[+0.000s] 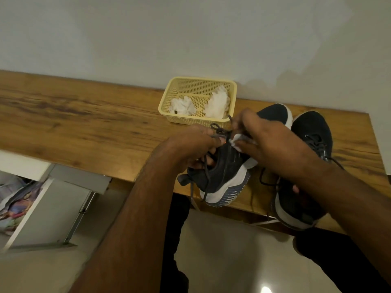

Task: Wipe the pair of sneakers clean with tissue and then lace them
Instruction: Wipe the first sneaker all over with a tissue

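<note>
Two sneakers on the desk point(84, 115), both dark with white soles, side by side near its right end. Nearer sneaker point(222, 176) tipped on its side, sole facing out, heel overhanging the desk edge, held between both hands. Second sneaker point(306, 166) just to its right, upright, toe toward the wall, partly hidden under the right forearm.

Left hand point(190, 146): fingers curled around the collar of the nearer sneaker, pinching a stretch of grey lace point(218, 132). Right hand point(264, 140): fingers pinching the other part of that lace above the tongue, with a small scrap of white tissue point(237, 141) tucked under them. Lace looped between the two hands, one end trailing down past the heel.

Wiping probably finished or close to it: two crumpled wads of tissue point(218, 104) lying in the yellow basket point(179, 87) behind the shoes, apparently discarded, though cleanliness of the uppers hard to judge in this light. Lacing of the nearer sneaker under way, seemingly near the top eyelets or at the knot; exact eyelet impossible to tell behind the fingers.

Second sneaker threaded over the instep, but with a loose dark lace point(266, 180) straggling onto the desk, so likely still to be tightened and tied. Remaining scrap of tissue still to be dropped in the basket.
</note>
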